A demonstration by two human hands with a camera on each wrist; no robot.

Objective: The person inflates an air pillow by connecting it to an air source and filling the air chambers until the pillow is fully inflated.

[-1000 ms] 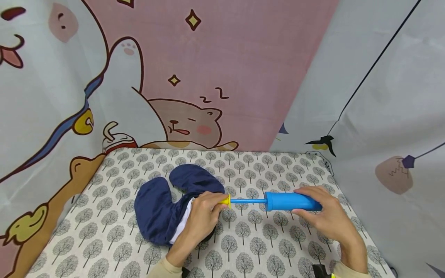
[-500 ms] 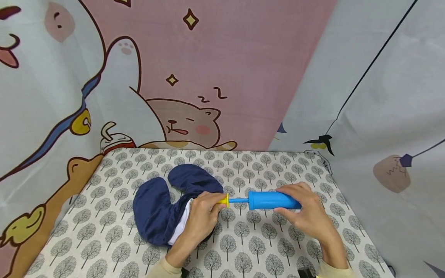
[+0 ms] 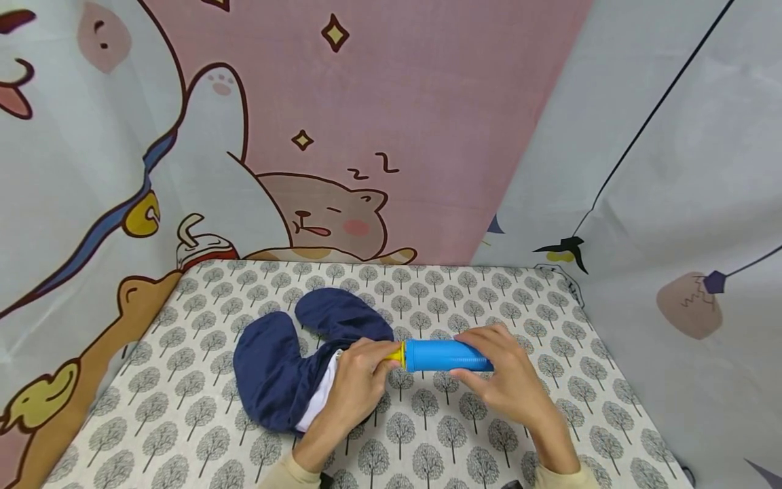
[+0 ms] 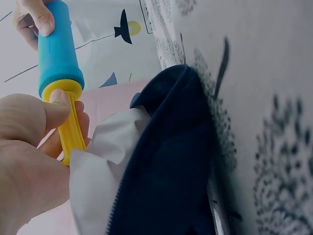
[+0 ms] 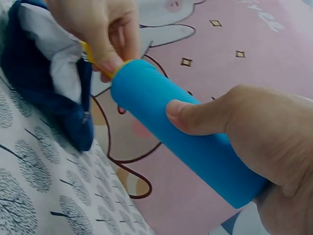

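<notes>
A blue hand pump [image 3: 440, 355] with a yellow nozzle end [image 4: 71, 128] lies level between the two hands. My left hand [image 3: 360, 373] pinches the yellow end between thumb and fingers, beside the opening of a navy U-shaped neck pillow [image 3: 269, 380]. Around the blue barrel my right hand [image 3: 507, 370] is curled, its thumb [image 5: 188, 115] along the side. The barrel's end meets the yellow flange, and no blue rod shows between them. White inner material [image 4: 110, 142] bulges from the pillow's zipped navy cover [image 4: 161, 161]. Whether the yellow tip enters the white material is hidden.
A tree-patterned cloth [image 3: 427, 435] covers the table under the pillow. Cartoon-printed curtains [image 3: 427, 136] rise behind the table and along both sides.
My right hand has moved left with the blue barrel, sliding it over the rod until it meets the yellow end. The left hand and the neck pillow stay nearly in place.
</notes>
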